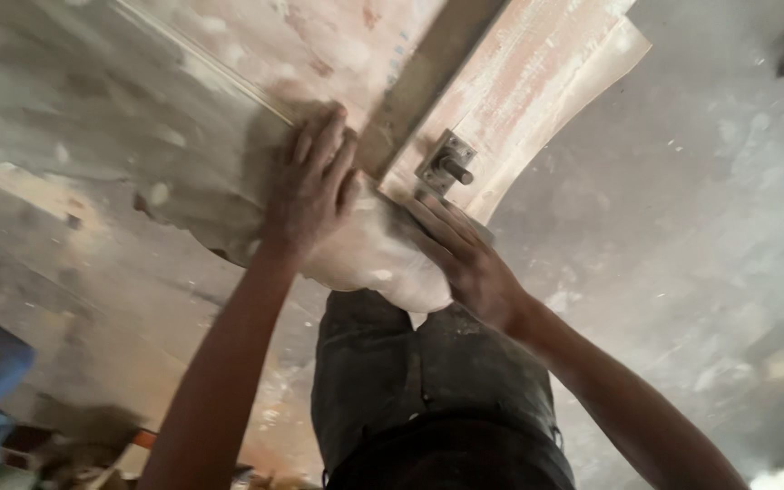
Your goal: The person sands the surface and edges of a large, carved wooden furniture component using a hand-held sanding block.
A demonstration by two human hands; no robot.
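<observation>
Hands pressed flat on a dusty wooden panel, seen over our dark trousers (428, 381).

Nearest us, our right hand (465, 259) lies open on the pale, worn corner of the panel (229, 118), gripping nothing; our left hand (310, 186) spreads flat just beside it. Farther off, a dark strip (428, 73) crosses the pinkish, powder-streaked board, with a metal bracket and bolt (446, 163) near our fingers.

2 bare forearms are seen, with no sleeves reaching the wrists and no gloves, rings or watch worn. The left hand (310, 186) and the right hand (465, 259) are dusted with pale powder. Dark grey trousers (428, 381), smudged with dust and creased, are worn below a dark waistband.
</observation>
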